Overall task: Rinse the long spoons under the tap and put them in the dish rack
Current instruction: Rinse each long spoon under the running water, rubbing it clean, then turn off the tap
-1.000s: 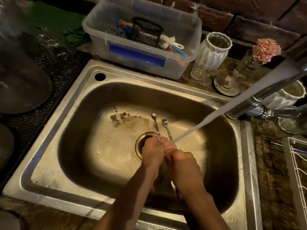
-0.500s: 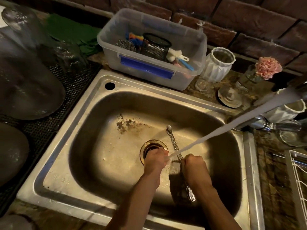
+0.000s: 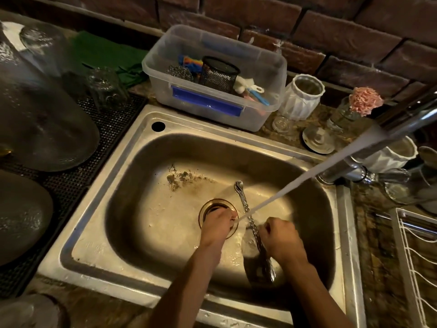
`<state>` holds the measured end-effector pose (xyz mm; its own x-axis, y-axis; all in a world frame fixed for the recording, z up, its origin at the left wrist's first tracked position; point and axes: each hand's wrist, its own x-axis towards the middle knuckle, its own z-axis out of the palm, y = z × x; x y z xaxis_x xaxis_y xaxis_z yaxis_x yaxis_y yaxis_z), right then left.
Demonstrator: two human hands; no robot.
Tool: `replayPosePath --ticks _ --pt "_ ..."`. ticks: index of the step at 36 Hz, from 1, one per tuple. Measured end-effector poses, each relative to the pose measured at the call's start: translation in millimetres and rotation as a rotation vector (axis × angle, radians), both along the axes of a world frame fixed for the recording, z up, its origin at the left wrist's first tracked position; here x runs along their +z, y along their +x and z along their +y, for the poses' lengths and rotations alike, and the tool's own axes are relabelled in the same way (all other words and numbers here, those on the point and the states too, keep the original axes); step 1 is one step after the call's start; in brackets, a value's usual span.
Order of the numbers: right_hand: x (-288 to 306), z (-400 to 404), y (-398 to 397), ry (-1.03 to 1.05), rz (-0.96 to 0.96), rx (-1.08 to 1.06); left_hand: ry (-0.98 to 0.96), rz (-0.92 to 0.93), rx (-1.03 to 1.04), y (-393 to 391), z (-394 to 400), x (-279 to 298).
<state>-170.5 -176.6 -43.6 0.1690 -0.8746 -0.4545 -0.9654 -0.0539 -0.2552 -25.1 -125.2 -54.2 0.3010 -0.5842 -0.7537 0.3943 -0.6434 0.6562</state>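
Note:
Several long silver spoons (image 3: 243, 200) are bunched together over the steel sink (image 3: 113, 190), bowls pointing away and handles toward me. My right hand (image 3: 281, 242) grips the bunch at mid-handle. Water from the tap (image 3: 406, 117) at the right falls in a slanted stream across the spoon stems. Over the drain (image 3: 212, 207), my left hand (image 3: 218, 224) has its fingers curled and its fingertips at the stream, just left of the spoons and apart from them. At the right edge, part of the white wire dish rack (image 3: 411, 256) shows.
Brown food bits (image 3: 179, 178) lie on the sink floor. Behind the sink stands a clear plastic tub (image 3: 260, 74) with scrubbers and a mesh cup. White vases (image 3: 300, 100), a pink flower (image 3: 365, 99) and glasses crowd the back right. Upturned glassware sits on a black mat (image 3: 71, 185) at the left.
My left hand has let go of the spoons and shifted left over the drain. The spoons, spread apart a second ago, are now bunched together in my right hand.

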Motion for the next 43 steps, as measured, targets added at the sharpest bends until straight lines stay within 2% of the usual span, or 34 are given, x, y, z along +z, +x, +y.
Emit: replayPosePath --ticks 3,8,13,16,19,21,24,29,35,37,41,43 --pt "13 -5 -10 0.018 -0.114 -0.084 -0.031 -0.033 -0.035 11 12 11" --pt "47 -11 -28 -0.016 -0.288 -0.165 -0.09 -0.209 -0.142 33 37 31" --pt "81 -17 -43 -0.168 -0.39 -0.273 -0.125 -0.658 -0.392 49 77 54" --pt "101 -27 -51 -0.161 -0.581 -0.47 -0.161 -0.95 -0.536 53 106 64" --pt "114 -47 -59 -0.242 -0.679 -0.659 -0.078 -1.252 -0.694 58 137 64" --pt "118 -60 -65 -0.196 -0.769 -0.801 -0.072 -1.354 -0.807 60 150 60" --pt "121 -72 -63 -0.123 -0.835 -0.904 -0.02 -1.292 -0.9 60 153 60" --pt "106 -79 -49 -0.194 -0.906 -0.97 -0.022 -1.246 -0.929 59 148 57" --pt "103 -71 -51 -0.094 -0.8 -0.882 -0.059 -1.266 -0.924 58 150 62" --pt "103 -69 -51 -0.119 -0.775 -0.849 -0.086 -1.27 -0.907 59 151 61" --pt "100 -66 -70 -0.089 -0.637 -0.739 -0.109 -1.282 -0.876 58 150 60" --pt "106 -63 -74 -0.04 -0.643 -0.742 -0.117 -1.284 -0.88 56 150 61"
